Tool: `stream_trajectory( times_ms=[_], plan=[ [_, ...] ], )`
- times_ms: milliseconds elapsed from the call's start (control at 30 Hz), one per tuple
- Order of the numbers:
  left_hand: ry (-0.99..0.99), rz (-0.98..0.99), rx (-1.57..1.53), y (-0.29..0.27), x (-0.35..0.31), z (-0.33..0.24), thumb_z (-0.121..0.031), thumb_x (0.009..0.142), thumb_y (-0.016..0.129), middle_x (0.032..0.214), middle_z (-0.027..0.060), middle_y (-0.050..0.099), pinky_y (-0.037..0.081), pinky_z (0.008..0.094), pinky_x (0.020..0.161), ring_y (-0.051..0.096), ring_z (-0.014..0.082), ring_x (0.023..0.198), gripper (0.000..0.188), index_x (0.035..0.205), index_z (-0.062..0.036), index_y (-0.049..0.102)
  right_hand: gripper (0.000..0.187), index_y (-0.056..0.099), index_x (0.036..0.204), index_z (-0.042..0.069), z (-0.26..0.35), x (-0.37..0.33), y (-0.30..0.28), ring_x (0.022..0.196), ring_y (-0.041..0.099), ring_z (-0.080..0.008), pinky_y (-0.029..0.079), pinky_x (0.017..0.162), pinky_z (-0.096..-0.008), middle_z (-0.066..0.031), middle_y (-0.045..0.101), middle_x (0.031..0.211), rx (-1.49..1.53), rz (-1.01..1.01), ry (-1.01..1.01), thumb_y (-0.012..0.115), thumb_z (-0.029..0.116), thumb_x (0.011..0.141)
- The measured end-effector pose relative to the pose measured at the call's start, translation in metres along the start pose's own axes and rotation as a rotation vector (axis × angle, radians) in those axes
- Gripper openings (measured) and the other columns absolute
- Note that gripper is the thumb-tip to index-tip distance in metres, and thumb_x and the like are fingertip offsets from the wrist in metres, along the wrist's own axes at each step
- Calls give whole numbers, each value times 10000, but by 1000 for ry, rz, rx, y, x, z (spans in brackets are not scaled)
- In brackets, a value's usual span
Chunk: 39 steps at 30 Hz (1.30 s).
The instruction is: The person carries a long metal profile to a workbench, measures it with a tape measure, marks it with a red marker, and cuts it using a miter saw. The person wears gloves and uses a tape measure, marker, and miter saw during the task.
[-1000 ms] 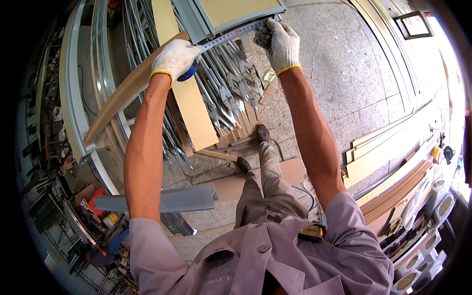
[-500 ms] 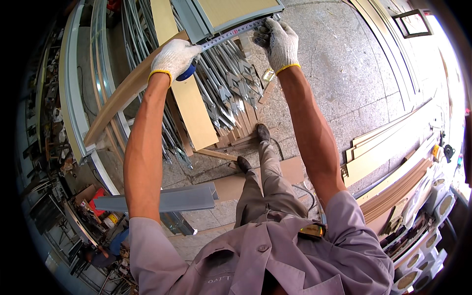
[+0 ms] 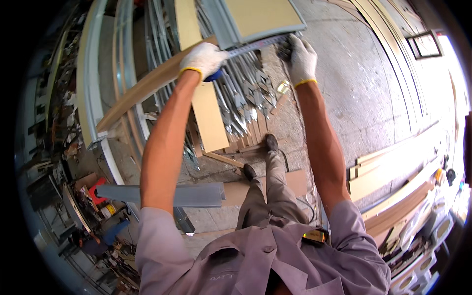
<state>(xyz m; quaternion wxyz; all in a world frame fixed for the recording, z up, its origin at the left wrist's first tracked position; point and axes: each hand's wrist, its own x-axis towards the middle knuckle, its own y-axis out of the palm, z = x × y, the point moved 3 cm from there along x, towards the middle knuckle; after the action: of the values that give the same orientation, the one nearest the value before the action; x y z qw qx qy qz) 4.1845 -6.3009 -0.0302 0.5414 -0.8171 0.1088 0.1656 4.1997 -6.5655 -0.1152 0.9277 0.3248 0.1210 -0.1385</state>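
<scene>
One blue-cased tape measure (image 3: pixel 256 46) stretches between both gloved hands (image 3: pixel 203 58).

tape measure (image 3: pixel 214 75): blue-cased | panel (image 3: pixel 265 15): pale yellow | frame (image 3: pixel 222 22): grey | shirt (image 3: pixel 223 263): mauve

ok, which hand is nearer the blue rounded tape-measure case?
Left. The white-gloved left hand holds the blue rounded tape-measure case, which shows beneath it; the white-gloved right hand is off to the right, at the far end of the extended pale tape.
</scene>
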Motion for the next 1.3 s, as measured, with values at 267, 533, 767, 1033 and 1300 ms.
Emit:
stream_trajectory(
  times_ms=[267, 533, 767, 1033, 1300],
  plan=[
    [-63, -110, 59, 2, 3, -4, -446, 844, 654, 1083, 258, 744, 564, 499, 909, 726, 426, 1041, 492, 1040, -17, 793, 109, 698, 1011, 34, -2, 12, -9, 698, 649, -149, 532, 603, -286, -52, 693, 857, -80, 47, 41, 676, 141, 1015],
    [-77, 55, -165, 4, -124, 1, -481, 949, 614, 984, 198, 767, 562, 491, 866, 741, 366, 901, 458, 986, -67, 806, 148, 653, 967, 69, 6, -67, -7, 610, 556, -96, 493, 558, -265, 7, 596, 735, -106, 125, 58, 666, 199, 1039],
    [19, 1, -644, 30, -321, 38, -434, 1047, 575, 768, 105, 716, 515, 384, 673, 647, 186, 664, 397, 1035, -92, 776, 218, 667, 945, 47, 30, -274, 61, 598, 552, -85, 486, 573, -250, -3, 603, 731, -452, 372, -28, 668, 242, 1040],
    [-91, -435, -1575, 124, -581, 137, -372, 1104, 530, 971, 10, 665, 476, 236, 802, 582, 69, 887, 392, 1184, -23, 688, 174, 725, 945, 0, -103, -552, 99, 760, 610, -96, 506, 699, -250, -33, 676, 840, -772, 964, 247, 695, 160, 1006],
    [-316, -541, -2246, 207, -745, 210, -430, 1085, 561, 872, 59, 659, 585, 339, 631, 650, 174, 685, 400, 1082, -44, 670, 370, 716, 1183, -47, -177, -681, 140, 933, 691, -176, 543, 841, -308, -101, 736, 1006, -1136, 1833, 168, 650, 283, 1029]
  ],
)
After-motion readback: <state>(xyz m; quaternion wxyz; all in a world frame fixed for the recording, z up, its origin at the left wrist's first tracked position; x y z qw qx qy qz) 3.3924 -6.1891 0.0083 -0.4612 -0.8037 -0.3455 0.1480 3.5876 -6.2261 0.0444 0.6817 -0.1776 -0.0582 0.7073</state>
